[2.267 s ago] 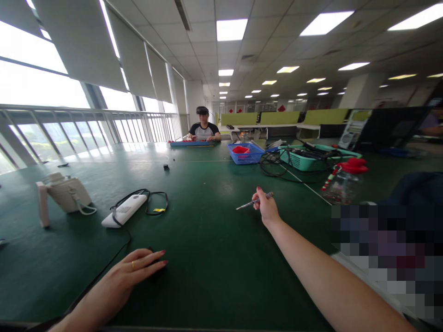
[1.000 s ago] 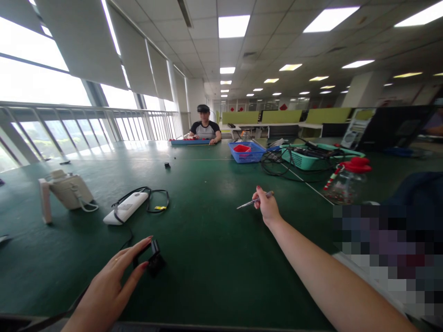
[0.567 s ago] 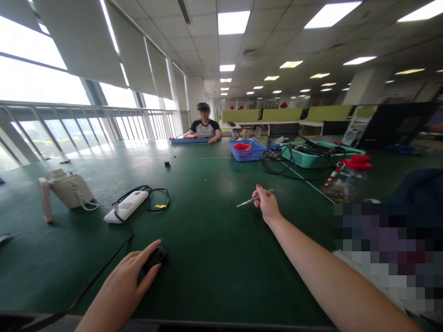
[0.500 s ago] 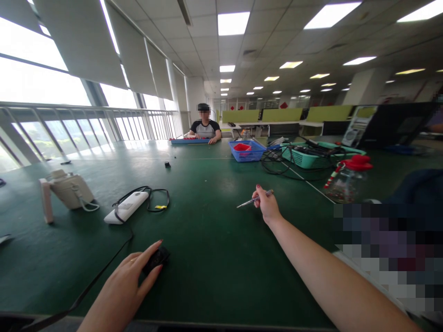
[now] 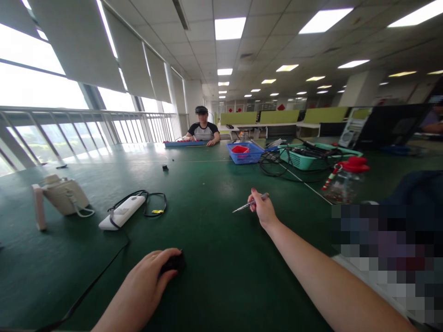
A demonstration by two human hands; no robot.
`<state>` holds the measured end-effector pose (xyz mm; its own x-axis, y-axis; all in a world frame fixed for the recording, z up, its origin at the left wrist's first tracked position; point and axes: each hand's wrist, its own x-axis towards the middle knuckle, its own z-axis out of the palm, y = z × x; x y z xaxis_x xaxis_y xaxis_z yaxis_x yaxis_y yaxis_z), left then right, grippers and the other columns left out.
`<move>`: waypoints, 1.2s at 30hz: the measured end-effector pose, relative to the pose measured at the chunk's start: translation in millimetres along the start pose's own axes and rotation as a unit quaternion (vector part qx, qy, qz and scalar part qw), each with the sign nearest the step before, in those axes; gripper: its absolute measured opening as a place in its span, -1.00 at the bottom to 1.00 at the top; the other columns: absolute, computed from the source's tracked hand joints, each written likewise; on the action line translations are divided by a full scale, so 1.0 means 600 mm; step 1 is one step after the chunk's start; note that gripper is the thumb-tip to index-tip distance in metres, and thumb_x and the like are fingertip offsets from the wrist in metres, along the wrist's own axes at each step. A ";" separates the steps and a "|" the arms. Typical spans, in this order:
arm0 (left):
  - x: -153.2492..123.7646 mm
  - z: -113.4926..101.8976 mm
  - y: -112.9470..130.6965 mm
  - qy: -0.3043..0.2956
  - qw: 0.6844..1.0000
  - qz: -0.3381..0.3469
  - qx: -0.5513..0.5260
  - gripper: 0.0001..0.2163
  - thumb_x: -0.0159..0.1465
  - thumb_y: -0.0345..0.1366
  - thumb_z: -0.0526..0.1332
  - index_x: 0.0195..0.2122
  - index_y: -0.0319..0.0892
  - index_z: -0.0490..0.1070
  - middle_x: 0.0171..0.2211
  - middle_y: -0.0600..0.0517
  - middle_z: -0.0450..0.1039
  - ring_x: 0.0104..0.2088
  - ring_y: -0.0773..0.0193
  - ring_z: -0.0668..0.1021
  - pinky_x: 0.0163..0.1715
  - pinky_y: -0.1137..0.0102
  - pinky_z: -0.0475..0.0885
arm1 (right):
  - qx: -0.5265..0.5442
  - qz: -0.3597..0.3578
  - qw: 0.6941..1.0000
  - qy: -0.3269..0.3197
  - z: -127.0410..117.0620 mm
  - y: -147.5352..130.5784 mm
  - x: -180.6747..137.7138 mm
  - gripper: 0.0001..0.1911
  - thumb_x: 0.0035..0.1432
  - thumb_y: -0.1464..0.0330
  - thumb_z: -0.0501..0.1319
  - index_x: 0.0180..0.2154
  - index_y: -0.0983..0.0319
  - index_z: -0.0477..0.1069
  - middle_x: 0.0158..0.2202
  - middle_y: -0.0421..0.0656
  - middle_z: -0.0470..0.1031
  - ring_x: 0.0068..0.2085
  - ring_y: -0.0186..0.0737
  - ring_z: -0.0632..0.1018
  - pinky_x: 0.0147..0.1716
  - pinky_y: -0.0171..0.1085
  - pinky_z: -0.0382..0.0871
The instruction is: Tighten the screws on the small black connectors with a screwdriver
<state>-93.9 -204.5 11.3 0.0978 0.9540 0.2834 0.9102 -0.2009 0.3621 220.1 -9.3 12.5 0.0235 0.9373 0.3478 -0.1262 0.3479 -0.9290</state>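
My left hand (image 5: 147,281) is closed round a small black block-shaped object (image 5: 174,263) low over the green table, thumb on the near side and fingers on the far side. Its kind is hard to make out, since the hand covers much of it. Farther out and to the right, my right hand (image 5: 263,210) grips a slim screwdriver (image 5: 245,206). The thin metal tip points left, and the handle's end sticks out past the fingers. The two hands are well apart.
On the green table (image 5: 214,240) lie a white power strip (image 5: 123,212) with black cable, a beige bottle (image 5: 65,193), a small black piece (image 5: 165,168), blue basket (image 5: 245,157), green basket (image 5: 302,160) and red-lidded jar (image 5: 346,182). Opposite sits a person (image 5: 203,129) behind a blue tray (image 5: 185,144).
My left hand has moved right with the black object and covers more of it. My right hand keeps the screwdriver in nearly the same pose. The whole view has shifted slightly.
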 end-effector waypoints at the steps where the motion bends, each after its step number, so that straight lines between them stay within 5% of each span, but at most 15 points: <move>1: 0.018 -0.002 0.023 -0.004 1.000 0.013 -0.009 -0.71 0.25 -0.24 0.19 0.01 0.02 0.44 -0.07 0.05 0.55 -0.08 0.12 0.58 -0.05 0.26 0.49 | -0.003 -0.001 1.000 -0.003 0.000 -0.001 -0.001 -0.49 0.09 -0.06 0.22 -0.63 0.21 0.37 -0.72 -0.29 0.21 -0.65 -0.38 0.27 -0.61 -0.35 0.21; 7: 0.178 0.032 0.122 -0.032 0.993 0.110 -0.026 -0.76 0.28 -0.36 0.17 -0.02 -0.10 0.42 -0.08 -0.06 0.50 -0.10 0.11 0.55 -0.07 0.26 0.43 | -0.045 -0.004 0.998 -0.042 0.002 0.000 0.003 -0.54 0.14 -0.04 0.19 -0.51 0.21 0.43 -0.61 -0.26 0.32 -0.57 -0.35 0.36 -0.50 -0.34 0.29; 14: 0.319 0.117 0.110 -0.047 0.995 0.086 0.005 -0.80 0.25 -0.42 0.21 -0.09 -0.15 0.45 -0.10 -0.08 0.43 -0.07 0.13 0.52 -0.02 0.30 0.38 | -0.178 -0.061 0.979 -0.079 0.018 0.012 -0.007 -0.71 0.13 0.16 0.24 -0.15 0.17 0.43 -0.29 -0.18 0.48 -0.36 -0.23 0.48 -0.33 -0.25 0.39; 19: 0.340 0.147 0.082 -0.030 0.995 0.089 -0.045 -0.75 0.26 -0.42 0.20 -0.04 -0.13 0.43 -0.07 -0.06 0.44 -0.02 0.15 0.49 0.05 0.30 0.34 | -0.315 -0.165 0.928 -0.110 0.038 0.007 -0.027 -0.76 0.17 0.34 0.18 -0.09 0.14 0.40 -0.15 -0.14 0.47 -0.22 -0.17 0.50 -0.19 -0.20 0.39; 28: 0.349 0.157 0.055 -0.012 0.988 0.045 -0.148 -0.56 0.10 -0.42 0.31 0.04 -0.13 0.39 -0.09 -0.02 0.52 -0.03 0.11 0.49 0.03 0.26 0.37 | -0.399 -0.276 0.859 -0.162 0.060 -0.015 -0.050 -0.94 0.22 0.36 0.13 -0.30 0.18 0.36 -0.37 -0.19 0.42 -0.30 -0.19 0.44 -0.12 -0.11 0.23; 36: 0.350 0.151 0.051 -0.018 0.988 0.031 -0.151 -0.53 0.07 -0.33 0.36 0.04 -0.10 0.40 -0.13 0.03 0.56 0.02 0.05 0.44 0.06 0.22 0.34 | -0.378 -0.310 0.855 -0.171 0.034 -0.028 -0.033 -0.92 0.21 0.42 0.10 -0.31 0.17 0.35 -0.42 -0.22 0.41 -0.35 -0.23 0.41 -0.04 -0.09 0.19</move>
<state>-9.2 9.9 1.2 0.1694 0.9440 0.2832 0.7408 -0.3114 0.5951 201.5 -33.9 23.7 -0.4539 0.5511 0.7003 0.4862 0.8117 -0.3236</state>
